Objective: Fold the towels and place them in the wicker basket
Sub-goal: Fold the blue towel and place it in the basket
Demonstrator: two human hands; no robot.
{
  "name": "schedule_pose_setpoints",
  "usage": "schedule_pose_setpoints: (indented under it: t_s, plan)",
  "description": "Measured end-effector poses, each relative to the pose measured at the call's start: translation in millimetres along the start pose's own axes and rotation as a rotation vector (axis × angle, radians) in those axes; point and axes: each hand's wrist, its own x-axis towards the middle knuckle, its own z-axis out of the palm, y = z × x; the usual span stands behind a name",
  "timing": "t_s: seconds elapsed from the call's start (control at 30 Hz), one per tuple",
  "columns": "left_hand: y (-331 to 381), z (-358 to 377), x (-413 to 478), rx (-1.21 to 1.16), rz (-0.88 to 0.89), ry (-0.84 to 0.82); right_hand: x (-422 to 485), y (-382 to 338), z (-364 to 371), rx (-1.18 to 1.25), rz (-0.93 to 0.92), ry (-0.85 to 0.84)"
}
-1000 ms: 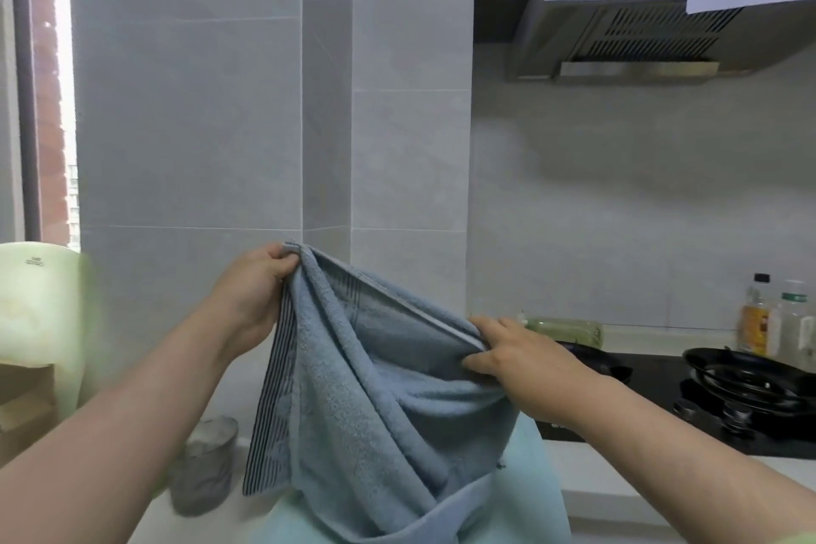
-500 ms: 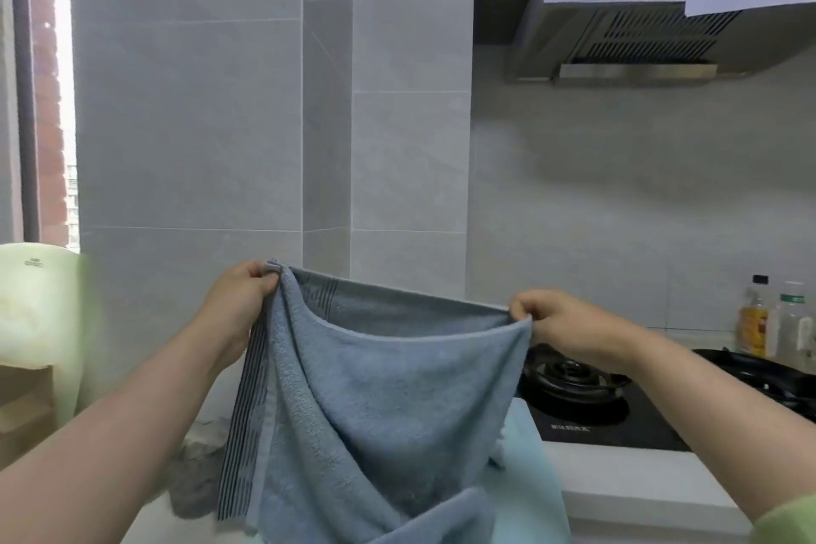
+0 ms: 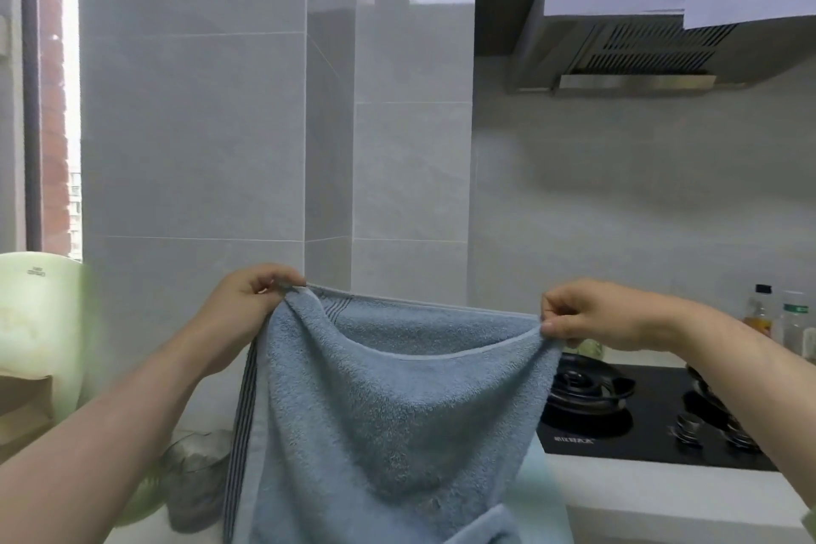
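Note:
A blue-grey towel (image 3: 397,402) with dark stripes down its left edge hangs in the air in front of me, doubled over and stretched wide along its top edge. My left hand (image 3: 251,300) pinches the upper left corner. My right hand (image 3: 591,318) pinches the upper right corner. The towel's lower part drops out of the frame at the bottom. A pale turquoise cloth (image 3: 543,495) lies on the counter behind it. No wicker basket is in view.
A black gas hob (image 3: 653,420) with burners sits on the white counter (image 3: 671,499) at the right, with bottles (image 3: 777,318) by the wall. A grey crumpled item (image 3: 194,486) lies at the lower left. A pale green object (image 3: 39,322) stands at the far left.
My right hand has slid along the towel's top edge to the right corner, and both hands have drawn apart, pulling the edge taut and wide.

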Motion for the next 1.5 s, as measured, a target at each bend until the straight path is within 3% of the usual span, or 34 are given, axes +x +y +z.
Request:
schedule_pose_setpoints:
  t_s: [0.1, 0.23, 0.4, 0.57, 0.7, 0.9, 1.1, 1.33, 1.5]
  plan:
    - [-2, -4, 1, 0.029, -0.028, 0.021, -2, -2, 0, -0.098, 0.008, -0.013]
    - [-7, -7, 0, 0.079, -0.046, 0.013, -5, -9, 2, -0.042, 0.046, -0.005]
    - [-5, -13, -3, 0.039, -0.063, -0.024, -13, -13, -11, 0.34, 0.053, -0.023]
    - [2, -8, -7, -0.11, -0.061, 0.051, -4, -17, -10, 0.749, 0.006, 0.424]
    - [11, -2, -5, -0.218, -0.09, 0.095, 2, -17, -2, 0.83, 0.024, 0.436]
    - [10, -2, -12, -0.337, -0.179, 0.098, -6, -16, 10, 0.881, 0.076, 0.452]
    - [21, -14, -29, -0.249, -0.277, -0.064, -31, -21, 9, 0.887, 0.154, 0.458]
    - [44, -12, -46, -0.319, -0.344, 0.01, -42, -27, 13, 0.942, 0.253, 0.543]
    - [12, 5, -44, -0.221, -0.566, 0.043, -15, 0, 52, 0.832, 0.422, 0.514]
